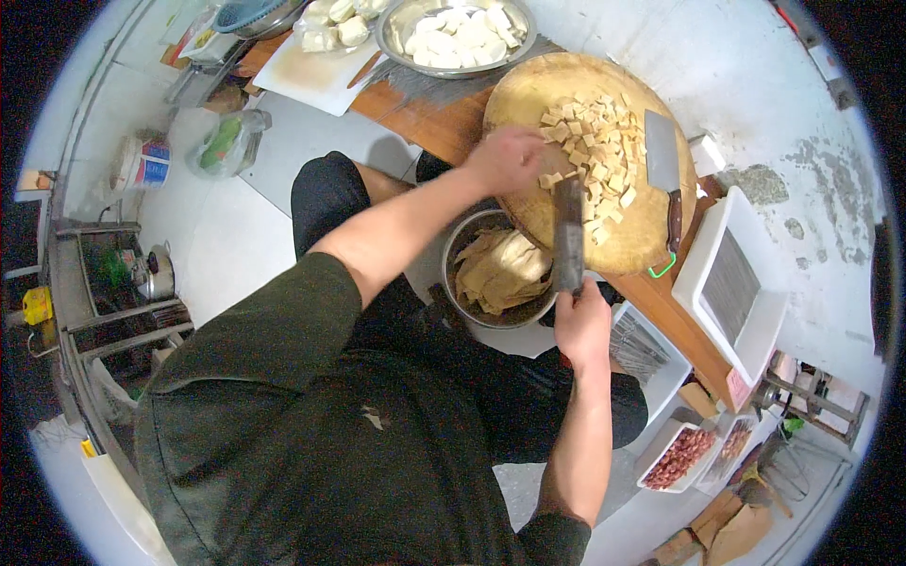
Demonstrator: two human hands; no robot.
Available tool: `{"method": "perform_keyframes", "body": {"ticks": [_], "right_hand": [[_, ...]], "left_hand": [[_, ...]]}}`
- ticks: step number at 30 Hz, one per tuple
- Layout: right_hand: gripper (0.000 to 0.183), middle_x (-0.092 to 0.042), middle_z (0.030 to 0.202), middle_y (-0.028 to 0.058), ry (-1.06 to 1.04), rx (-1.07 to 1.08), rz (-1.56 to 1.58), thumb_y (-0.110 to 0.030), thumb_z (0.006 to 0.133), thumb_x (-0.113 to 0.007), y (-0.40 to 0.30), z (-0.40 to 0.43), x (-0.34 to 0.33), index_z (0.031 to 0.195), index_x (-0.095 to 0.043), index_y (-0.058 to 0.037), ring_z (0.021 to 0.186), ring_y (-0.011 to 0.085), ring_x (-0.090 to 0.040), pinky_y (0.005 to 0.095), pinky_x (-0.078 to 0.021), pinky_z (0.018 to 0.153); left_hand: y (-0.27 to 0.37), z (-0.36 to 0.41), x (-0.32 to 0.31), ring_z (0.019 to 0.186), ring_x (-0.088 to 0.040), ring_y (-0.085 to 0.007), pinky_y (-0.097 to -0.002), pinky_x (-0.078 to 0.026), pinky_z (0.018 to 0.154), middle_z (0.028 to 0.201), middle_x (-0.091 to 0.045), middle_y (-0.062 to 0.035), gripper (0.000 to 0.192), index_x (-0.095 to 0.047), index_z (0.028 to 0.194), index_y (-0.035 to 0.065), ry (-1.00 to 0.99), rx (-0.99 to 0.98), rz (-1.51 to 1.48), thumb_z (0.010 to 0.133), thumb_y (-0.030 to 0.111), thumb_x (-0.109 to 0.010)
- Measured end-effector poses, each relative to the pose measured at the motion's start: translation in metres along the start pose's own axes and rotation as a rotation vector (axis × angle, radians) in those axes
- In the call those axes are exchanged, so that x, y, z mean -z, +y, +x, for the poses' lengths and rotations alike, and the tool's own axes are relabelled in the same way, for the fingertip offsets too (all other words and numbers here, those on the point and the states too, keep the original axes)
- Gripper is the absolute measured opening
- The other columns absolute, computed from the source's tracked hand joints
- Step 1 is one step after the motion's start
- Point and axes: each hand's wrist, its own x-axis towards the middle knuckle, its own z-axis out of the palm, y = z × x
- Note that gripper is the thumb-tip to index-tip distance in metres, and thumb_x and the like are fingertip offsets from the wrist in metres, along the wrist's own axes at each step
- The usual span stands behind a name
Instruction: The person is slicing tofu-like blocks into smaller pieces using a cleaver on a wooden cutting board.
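A round wooden chopping block (520,92) bears a heap of small tan squares, probably dried tofu (598,152). My left hand (511,159) is at the block's near left edge beside the pieces, blurred, its fingers curled; whether it holds a piece cannot be told. In my right hand (584,322) is the handle of a cleaver (568,233), whose dark blade reaches over the block to the near side of the heap. A second cleaver (662,148) with a brown handle lies flat at the block's right. Below the block, a metal pot (447,272) holds folded tan sheets (502,272).
A steel bowl (527,53) of white slices stands behind the block, beside a white cutting board (311,74) and bagged white pieces (340,28). White trays of skewers (732,276) are at the right. A tray of diced meat (679,456) sits lower right.
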Motion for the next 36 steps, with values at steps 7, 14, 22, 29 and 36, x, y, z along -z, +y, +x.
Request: {"method": "perform_keyframes", "body": {"ticks": [7,14,22,29,36], "right_hand": [[0.027,-0.068,0.094,0.0304,-0.099,0.008,-0.124,-0.019,0.098,-0.058,-0.011,0.022,-0.007,0.113,-0.058,0.0031,0.096,0.0494,-0.064,0.0519,-0.0496,0.082],[0.028,-0.067,0.102,0.0324,-0.046,0.016,-0.174,-0.017,0.101,-0.051,-0.019,0.022,-0.024,0.126,-0.051,-0.0037,0.099,0.0511,-0.063,0.0565,-0.0500,0.083],[0.020,-0.068,0.091,0.0290,0.086,0.113,-0.330,-0.022,0.101,-0.047,-0.067,0.064,-0.064,0.105,-0.053,-0.0036,0.088,0.0514,-0.065,0.0568,-0.0535,0.078],[0.021,-0.069,0.090,0.0294,0.028,0.039,-0.364,-0.023,0.101,-0.047,-0.074,0.070,-0.067,0.103,-0.054,-0.0030,0.088,0.0507,-0.066,0.0562,-0.0541,0.078],[0.023,-0.069,0.089,0.0300,0.044,0.037,-0.387,-0.024,0.101,-0.048,-0.081,0.068,-0.065,0.101,-0.055,-0.0018,0.088,0.0503,-0.067,0.0558,-0.0543,0.078]], "left_hand": [[-0.042,-0.029,0.038,0.125,-0.056,-0.0390,-0.0463,-0.043,0.110,0.126,-0.064,-0.0203,0.037,-0.071,0.115,0.0029,-0.246,0.132,0.069,0.086,0.026,-0.070],[-0.059,-0.029,0.045,0.120,-0.058,-0.0370,-0.0461,-0.045,0.106,0.125,-0.065,-0.0184,0.033,-0.072,0.112,0.0023,-0.295,0.039,0.028,0.086,0.024,-0.073],[-0.054,-0.037,0.022,0.118,-0.056,-0.0337,-0.0425,-0.047,0.102,0.120,-0.065,-0.0120,0.025,-0.073,0.106,0.0052,-0.080,0.112,0.091,0.087,0.021,-0.071],[-0.052,-0.034,0.023,0.115,-0.057,-0.0340,-0.0422,-0.048,0.101,0.118,-0.066,-0.0113,0.025,-0.073,0.107,0.0070,-0.058,0.094,0.118,0.087,0.022,-0.072],[-0.051,-0.033,0.027,0.114,-0.057,-0.0341,-0.0424,-0.048,0.101,0.117,-0.066,-0.0118,0.026,-0.074,0.109,0.0068,-0.088,0.090,0.102,0.086,0.021,-0.072]]}}
